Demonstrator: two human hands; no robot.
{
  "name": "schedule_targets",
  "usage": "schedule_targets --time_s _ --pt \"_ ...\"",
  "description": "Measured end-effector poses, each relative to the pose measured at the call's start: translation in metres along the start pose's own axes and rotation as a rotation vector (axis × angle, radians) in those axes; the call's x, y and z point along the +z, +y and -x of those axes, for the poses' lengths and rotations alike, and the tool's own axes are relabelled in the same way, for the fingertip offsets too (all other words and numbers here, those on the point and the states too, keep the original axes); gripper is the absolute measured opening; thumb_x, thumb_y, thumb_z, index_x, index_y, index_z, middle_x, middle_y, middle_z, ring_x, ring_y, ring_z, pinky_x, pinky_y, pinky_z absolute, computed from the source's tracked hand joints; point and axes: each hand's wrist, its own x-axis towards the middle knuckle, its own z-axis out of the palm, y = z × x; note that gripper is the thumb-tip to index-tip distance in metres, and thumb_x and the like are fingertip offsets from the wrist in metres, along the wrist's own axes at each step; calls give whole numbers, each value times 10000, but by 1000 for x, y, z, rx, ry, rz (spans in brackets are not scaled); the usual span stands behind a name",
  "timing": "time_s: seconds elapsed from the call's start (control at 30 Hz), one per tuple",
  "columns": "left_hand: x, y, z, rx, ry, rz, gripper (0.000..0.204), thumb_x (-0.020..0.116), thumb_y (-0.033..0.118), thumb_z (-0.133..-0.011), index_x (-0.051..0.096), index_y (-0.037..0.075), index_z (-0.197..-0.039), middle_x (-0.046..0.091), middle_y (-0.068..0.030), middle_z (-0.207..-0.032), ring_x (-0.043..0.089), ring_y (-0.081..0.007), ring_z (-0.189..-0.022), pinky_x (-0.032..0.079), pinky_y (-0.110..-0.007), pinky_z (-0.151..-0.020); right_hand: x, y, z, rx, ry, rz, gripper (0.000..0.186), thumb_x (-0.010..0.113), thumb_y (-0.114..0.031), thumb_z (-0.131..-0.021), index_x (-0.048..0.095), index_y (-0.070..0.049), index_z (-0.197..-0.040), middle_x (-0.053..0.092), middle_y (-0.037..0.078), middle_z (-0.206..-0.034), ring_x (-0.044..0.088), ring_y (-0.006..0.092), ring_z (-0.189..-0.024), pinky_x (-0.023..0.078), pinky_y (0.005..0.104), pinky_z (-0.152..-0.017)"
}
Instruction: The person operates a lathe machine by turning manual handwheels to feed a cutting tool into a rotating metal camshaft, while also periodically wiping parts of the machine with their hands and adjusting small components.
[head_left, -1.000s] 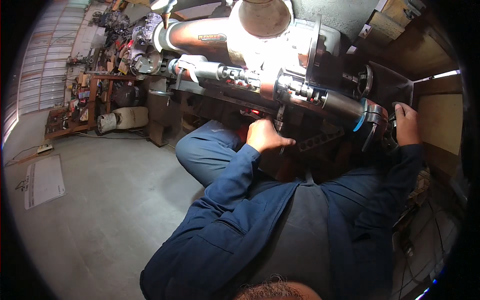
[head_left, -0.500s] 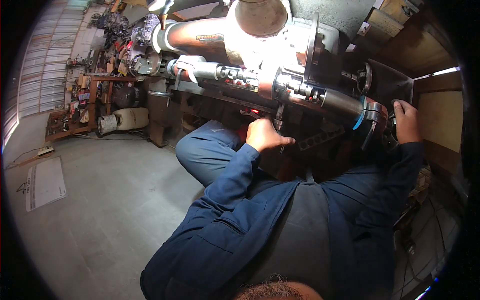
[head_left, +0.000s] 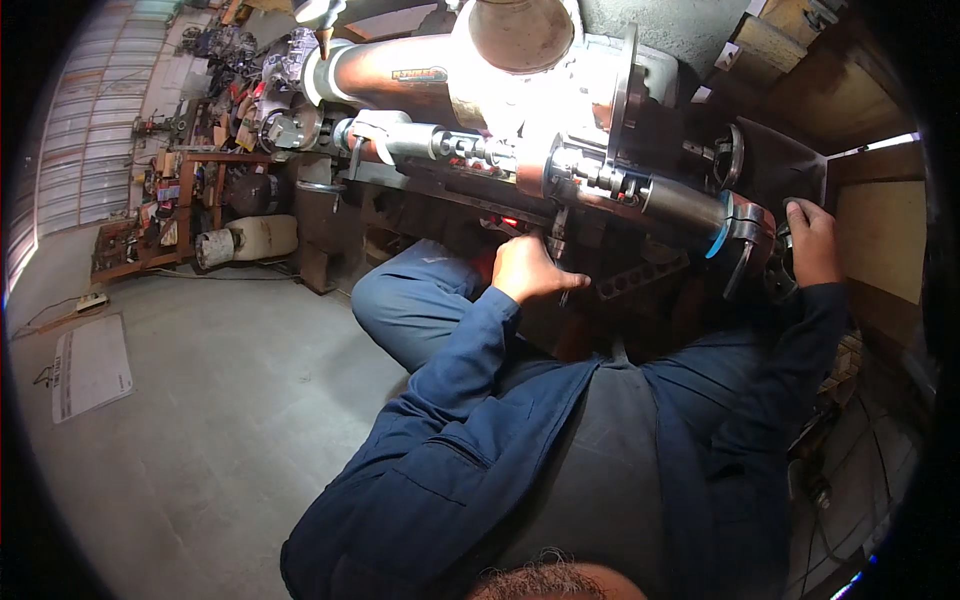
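Note:
In front of me a stepped, shiny metal shaft [head_left: 602, 175] lies across a grinding machine [head_left: 395, 75], between a left cylinder [head_left: 412, 140] and a right cylinder [head_left: 690, 208]. A ring-shaped support [head_left: 537, 165] surrounds it near the middle. Just below that support is my left hand [head_left: 527, 270], curled with the thumb pointing right; what its fingers close on is hidden, though a metal fitting [head_left: 557, 245] shows beside them. At the right end my right hand [head_left: 815, 243] grips the rim of a dark handwheel [head_left: 780, 270], close to a clamp lever [head_left: 738, 272].
A large upright disc [head_left: 625, 90] stands behind the shaft. Another handwheel [head_left: 735, 157] sits at the back right, beside a wooden cabinet [head_left: 880, 240]. Shelves of parts [head_left: 185, 200], a pale jug [head_left: 265, 238] and a white board [head_left: 92, 368] are at the left.

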Motion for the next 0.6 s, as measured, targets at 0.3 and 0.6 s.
schedule_targets --time_s 0.3,0.6 --pt "0 1 -1 5 15 0 878 858 584 -515 624 -24 -1104 698 -217 -1018 678 -352 -975 522 -396 -902 -1 3 0 43 -4 -3 397 552 -290 -956 653 55 -1122 667 249 -1111 633 369 -1067 470 399 -920" --pt "0 5 -3 22 0 2 902 855 594 -516 615 -31 -1120 696 -222 -1020 678 -350 -978 519 -397 -910 -10 -2 3 9 -23 -7 392 554 -287 -955 661 56 -1111 676 243 -1093 643 363 -1051 480 395 -909"
